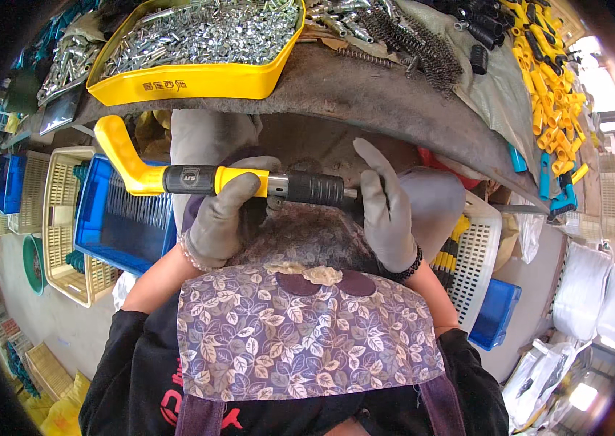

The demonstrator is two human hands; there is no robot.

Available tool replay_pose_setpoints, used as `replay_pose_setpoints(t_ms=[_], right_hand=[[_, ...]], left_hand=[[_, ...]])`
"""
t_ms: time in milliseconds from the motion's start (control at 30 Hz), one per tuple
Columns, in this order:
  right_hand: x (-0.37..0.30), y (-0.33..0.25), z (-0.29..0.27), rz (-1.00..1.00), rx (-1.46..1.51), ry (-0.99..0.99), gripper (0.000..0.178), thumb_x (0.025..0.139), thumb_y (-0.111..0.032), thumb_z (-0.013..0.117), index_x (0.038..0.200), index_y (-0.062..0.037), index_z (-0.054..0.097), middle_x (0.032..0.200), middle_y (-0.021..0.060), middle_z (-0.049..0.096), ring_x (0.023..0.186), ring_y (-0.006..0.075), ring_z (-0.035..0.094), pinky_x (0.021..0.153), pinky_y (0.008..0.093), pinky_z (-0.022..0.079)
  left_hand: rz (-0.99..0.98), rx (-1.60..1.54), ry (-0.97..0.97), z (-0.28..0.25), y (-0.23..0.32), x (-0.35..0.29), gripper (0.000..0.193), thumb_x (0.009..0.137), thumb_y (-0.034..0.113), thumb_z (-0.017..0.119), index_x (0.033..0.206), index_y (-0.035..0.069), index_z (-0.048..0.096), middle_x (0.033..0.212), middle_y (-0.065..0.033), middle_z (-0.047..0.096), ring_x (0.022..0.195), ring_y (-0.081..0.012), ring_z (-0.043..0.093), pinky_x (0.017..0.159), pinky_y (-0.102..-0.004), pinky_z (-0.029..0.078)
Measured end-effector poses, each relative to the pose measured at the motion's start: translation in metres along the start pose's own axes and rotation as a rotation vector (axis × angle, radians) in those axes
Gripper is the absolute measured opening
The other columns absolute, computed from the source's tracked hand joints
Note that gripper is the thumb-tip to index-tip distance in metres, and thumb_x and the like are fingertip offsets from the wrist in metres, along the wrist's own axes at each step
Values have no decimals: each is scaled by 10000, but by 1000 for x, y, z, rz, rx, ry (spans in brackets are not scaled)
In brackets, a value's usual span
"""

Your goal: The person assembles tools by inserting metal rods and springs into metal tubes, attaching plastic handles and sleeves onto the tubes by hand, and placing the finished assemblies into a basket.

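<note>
My gloved left hand [221, 221] is closed round the yellow middle section of a yellow-and-black nail gun [189, 179]. The tool lies level above my lap, its bent yellow handle toward the left and its ribbed black sleeve toward the right. A short metal tip [351, 193] sticks out of that sleeve. Just beyond the tip, my gloved right hand [389, 221] is raised with its fingers apart and one finger stretched upward. Nothing shows in the right hand. The undersides of the left fingers are hidden behind the tool.
A grey workbench [365, 91] curves across ahead. It bears a yellow tray [176, 86] of small metal parts, loose springs [423, 47] and a heap of yellow plastic handles [558, 109]. Blue crates [115, 243] and cream baskets [57, 240] stand on my left, a white basket [478, 269] on my right.
</note>
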State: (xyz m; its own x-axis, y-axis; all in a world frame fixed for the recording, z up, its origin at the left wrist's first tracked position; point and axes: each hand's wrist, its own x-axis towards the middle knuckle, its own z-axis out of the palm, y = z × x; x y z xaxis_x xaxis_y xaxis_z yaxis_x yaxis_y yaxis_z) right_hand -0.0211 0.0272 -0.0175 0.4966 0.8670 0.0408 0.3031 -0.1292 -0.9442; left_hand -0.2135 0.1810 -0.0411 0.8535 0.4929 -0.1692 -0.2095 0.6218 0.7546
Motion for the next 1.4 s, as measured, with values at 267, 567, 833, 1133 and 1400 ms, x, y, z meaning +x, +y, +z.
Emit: replay_pose_setpoints(t_ms=[267, 567, 833, 1133, 1400], right_hand=[[-1, 16, 13, -233, 101, -117, 584, 939, -300, 634, 1399, -15, 416, 1218, 168, 562, 1108, 255, 571, 999, 350, 425], [3, 13, -25, -330, -491, -64, 337, 908, -243, 666, 1190, -69, 609, 1025, 172, 657, 965, 328, 650, 863, 344, 497], [10, -99, -49, -527, -1243, -198, 531, 803, -294, 715, 1270, -112, 541, 968, 162, 640, 864, 316, 658, 733, 411, 508], [31, 91, -83, 70, -1240, -320, 397, 921, -387, 565, 1171, -81, 593, 915, 206, 658, 750, 389, 647, 643, 492, 500], [22, 113, -88, -116, -1464, -498, 428, 852, -210, 610, 1279, -178, 596, 1178, 144, 630, 1001, 325, 633, 855, 404, 521]], left_hand=[[74, 238, 8, 8, 4, 4, 398, 913, 218, 630, 1243, 12, 547, 1019, -52, 625, 894, -119, 583, 835, -258, 477], [292, 992, -313, 20, 23, 34, 425, 864, 259, 696, 1218, 57, 576, 989, -63, 604, 854, -160, 554, 761, -293, 450], [-61, 1784, -500, 44, 5, 114, 296, 783, 232, 690, 1015, 55, 641, 1114, -226, 626, 1076, -341, 599, 876, -408, 490], [967, 1946, -593, -38, -48, 192, 407, 853, 230, 629, 1231, 77, 618, 1275, -169, 593, 1215, -316, 531, 1039, -401, 405], [627, 1660, -587, -33, -36, 94, 453, 842, 217, 629, 1273, 84, 580, 1286, -181, 584, 1237, -292, 514, 1047, -392, 395]])
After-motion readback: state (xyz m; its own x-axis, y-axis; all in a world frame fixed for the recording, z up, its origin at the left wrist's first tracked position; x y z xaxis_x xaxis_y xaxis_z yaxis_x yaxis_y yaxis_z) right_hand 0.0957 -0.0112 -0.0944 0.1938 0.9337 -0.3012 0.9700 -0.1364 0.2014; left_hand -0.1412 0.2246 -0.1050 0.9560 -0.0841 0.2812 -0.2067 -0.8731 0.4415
